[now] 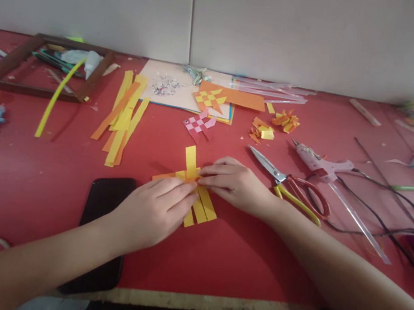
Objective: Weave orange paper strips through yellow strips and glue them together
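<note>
Yellow and orange paper strips point(206, 205), crossed over each other in a weave, lie on the red table in front of me. My left hand point(157, 209) covers their left side, its fingers bent together and gripping the strips. From the right, my right hand point(237, 184) pinches the weave's upper right edge. One yellow strip point(190, 160) sticks up past the fingers, and several hang toward me. The fingertips hide the middle of the weave. Just beyond sits a pink-and-white checked paper fish point(197, 125); behind it is a yellow-and-orange woven one point(210, 98).
Loose strips point(124, 118) lie at the left, beyond a black phone point(109, 198). Scissors point(287, 181) and a pink glue gun point(320, 162) with its cord are at the right. Paper scraps point(265, 129) and a brown wooden frame point(9, 63) stand farther back.
</note>
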The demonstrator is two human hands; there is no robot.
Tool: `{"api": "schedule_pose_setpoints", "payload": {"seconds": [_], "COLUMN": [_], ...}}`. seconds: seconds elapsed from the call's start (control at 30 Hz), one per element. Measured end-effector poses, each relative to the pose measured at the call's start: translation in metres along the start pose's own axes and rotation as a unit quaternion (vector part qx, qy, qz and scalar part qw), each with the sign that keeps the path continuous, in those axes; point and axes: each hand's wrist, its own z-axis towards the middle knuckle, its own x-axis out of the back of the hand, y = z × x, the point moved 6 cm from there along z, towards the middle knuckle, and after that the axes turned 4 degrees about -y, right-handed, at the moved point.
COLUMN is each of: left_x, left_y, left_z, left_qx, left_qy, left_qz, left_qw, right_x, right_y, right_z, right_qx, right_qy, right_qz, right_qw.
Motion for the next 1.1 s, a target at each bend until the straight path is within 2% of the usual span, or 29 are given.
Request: {"api": "schedule_pose_setpoints", "payload": {"seconds": [0.13,0.3,0.6,0.9,1.1], "left_x": [-0.011,-0.017,-0.015,-0.014,-0.004], "left_y": [0.004,0.004,0.004,-0.001,-0.017], "left_z": [-0.004,-0.008,-0.008,-0.005,-0.005], "left_qx": [-0.001,0.013,0.004,0.024,0.045], "left_qy": [-0.015,-0.034,-0.027,-0.011,0.005], "left_qz": [-0.016,-0.016,0.024,-0.025,-0.012], "left_qw": [1.000,0.999,0.999,0.999,0.999], "right_x": [-0.001,0.000,0.002,0.003,0.002], "right_y": [0.001,-0.002,0.000,0.001,0.001], "right_z": [0.000,0.000,0.002,-0.003,-0.003], "right_qx": [-0.009,0.016,-0.017,-0.031,-0.028], "right_qy": [-0.002,0.011,0.011,0.023,0.028], "right_qz": [-0.001,-0.006,0.023,0.008,0.012], "right_qw": [1.000,1.000,1.000,0.999,0.999]}}
